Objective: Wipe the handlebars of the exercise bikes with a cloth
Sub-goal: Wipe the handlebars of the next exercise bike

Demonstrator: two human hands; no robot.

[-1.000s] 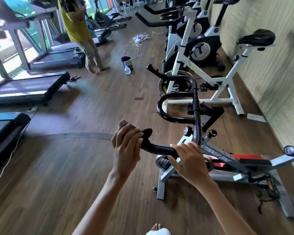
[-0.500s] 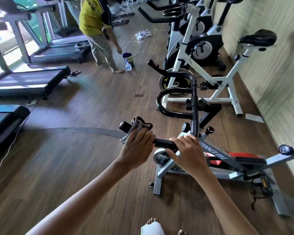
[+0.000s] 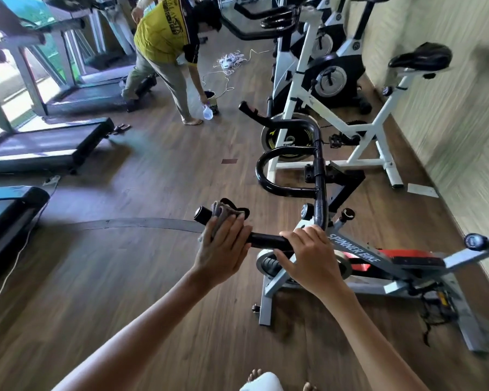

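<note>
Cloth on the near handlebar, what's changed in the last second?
The left hand slid the cloth inward along the handlebar, off its end, so the black tip now shows. In the background, a person in yellow walked over and bent down to a spray bottle on the floor. The right hand kept its grip further in.

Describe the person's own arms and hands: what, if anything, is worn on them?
The left arm and right arm are bare to the frame's edge, no sleeves showing. The left hand and right hand wear no gloves; no watch, bracelet or ring is visible on the sides shown.
</note>
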